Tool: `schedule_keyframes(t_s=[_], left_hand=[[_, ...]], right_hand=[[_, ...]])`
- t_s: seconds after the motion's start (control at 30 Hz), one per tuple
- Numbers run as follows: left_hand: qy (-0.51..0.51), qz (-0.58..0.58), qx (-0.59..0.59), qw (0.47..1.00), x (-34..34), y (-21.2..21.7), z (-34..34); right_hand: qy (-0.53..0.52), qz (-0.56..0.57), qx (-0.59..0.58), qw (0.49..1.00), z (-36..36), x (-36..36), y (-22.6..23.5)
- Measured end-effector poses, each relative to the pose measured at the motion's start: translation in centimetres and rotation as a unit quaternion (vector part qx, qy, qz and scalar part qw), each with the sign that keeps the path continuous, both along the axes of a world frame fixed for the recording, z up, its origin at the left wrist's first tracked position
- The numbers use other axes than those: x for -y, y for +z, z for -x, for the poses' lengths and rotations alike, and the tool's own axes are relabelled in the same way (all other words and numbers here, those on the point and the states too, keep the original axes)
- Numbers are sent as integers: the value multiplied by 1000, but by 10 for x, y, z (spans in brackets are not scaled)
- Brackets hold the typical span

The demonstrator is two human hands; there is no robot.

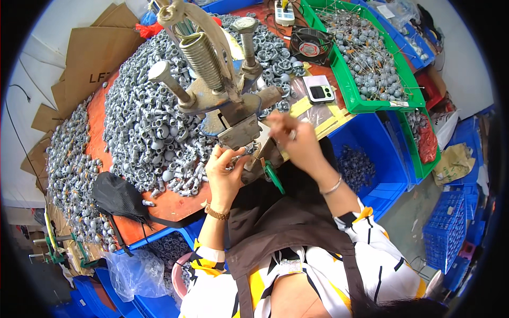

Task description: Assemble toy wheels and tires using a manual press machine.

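A bench press with a thick coil spring (pixel 203 61) and a metal block (pixel 239 132) under it stands in front of me. Just below the block, my left hand (pixel 225 174) is closed in a pinch at the press's near edge; what sits between thumb and finger is too small to make out. My right hand (pixel 300 142) is beside the block on the right, its fingers curled together and slightly blurred, so any piece in them cannot be named. Between the hands, a green-handled part (pixel 273 177) sticks out toward me. A big heap of grey plastic fittings (pixel 143 116) lies left of the press.
Ball-ended grey parts with wires fill a green tray (pixel 415 105) at the right. A phone (pixel 320 90) and a small black fan (pixel 311 46) lie before it. Below is a blue bin (pixel 389 185). A black bag (pixel 119 197) rests on the orange tabletop (pixel 175 209) at left.
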State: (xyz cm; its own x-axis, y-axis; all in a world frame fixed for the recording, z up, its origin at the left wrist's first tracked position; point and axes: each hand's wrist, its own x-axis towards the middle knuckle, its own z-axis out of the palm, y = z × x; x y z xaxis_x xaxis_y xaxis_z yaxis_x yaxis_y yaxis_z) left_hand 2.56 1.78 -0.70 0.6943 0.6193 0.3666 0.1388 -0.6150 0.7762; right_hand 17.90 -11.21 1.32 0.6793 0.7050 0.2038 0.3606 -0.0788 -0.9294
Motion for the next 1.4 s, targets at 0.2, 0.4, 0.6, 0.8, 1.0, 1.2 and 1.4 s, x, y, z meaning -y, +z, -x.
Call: schedule_keyframes(t_s=[0.2,0.4,0.6,0.8,1.0,1.2,1.4], left_hand=[[16,-19,-20,999,11,5,-2],[57,-21,-22,998,22,2,-2],[62,-35,-32,997,22,6,-1],[61,-78,-58,993,22,1,4],[78,-118,-63,988,28,0,-1],[74,-100,-36,992,25,-3,-2],[83,-139,-55,985,30,3,-5]], right_hand=[[53,-154,-84,983,-74,-50,52],[152,-249,-142,946,-74,-82,108],[134,-360,202,901,0,33,66],[130,-328,209,912,6,17,96],[88,-284,100,950,8,7,111],[107,-363,184,907,8,14,83],[74,-319,-15,945,11,-4,116]])
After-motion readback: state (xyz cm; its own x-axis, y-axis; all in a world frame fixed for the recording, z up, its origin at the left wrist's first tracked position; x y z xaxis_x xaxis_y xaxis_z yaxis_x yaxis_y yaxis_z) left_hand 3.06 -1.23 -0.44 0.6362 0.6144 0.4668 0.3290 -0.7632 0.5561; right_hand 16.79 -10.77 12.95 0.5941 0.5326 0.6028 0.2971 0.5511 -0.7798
